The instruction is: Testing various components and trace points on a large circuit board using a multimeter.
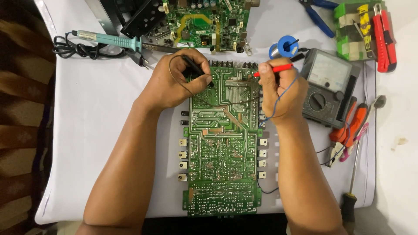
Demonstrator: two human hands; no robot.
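Forearms come in from the bottom edge, and between them sits the big green circuit board [224,143], solder side up. Our left hand [176,82] pinches a black probe [197,69], its tip touching the board's top left corner just past our fingertips. Our right hand [278,93] grips a red probe [275,68], tip pointing left onto the board's top right. Just right of those fingers is the grey analog multimeter [328,85]; solder spool [286,45] just above.
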